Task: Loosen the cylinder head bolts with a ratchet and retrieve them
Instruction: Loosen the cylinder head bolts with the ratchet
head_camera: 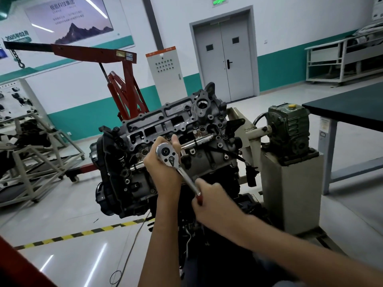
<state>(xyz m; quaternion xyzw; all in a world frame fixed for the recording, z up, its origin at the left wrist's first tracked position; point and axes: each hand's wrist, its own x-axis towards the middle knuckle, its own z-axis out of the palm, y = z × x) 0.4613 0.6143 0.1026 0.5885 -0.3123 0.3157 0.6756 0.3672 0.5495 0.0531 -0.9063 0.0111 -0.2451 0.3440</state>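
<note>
A person works a ratchet on an engine clamped to a stand in a workshop. The left hand is wrapped around the tool just below its chrome head, thumb raised beside it. The right hand grips the red end of the handle, which slants down toward the camera. The ratchet head sits over the engine's near face; the socket and any bolt under it are hidden by the left hand. The stand's green gearbox is to the right, beside a dark table. A red hoist stands behind the engine, near a grey double door. Yellow-and-black tape crosses the floor.
</note>
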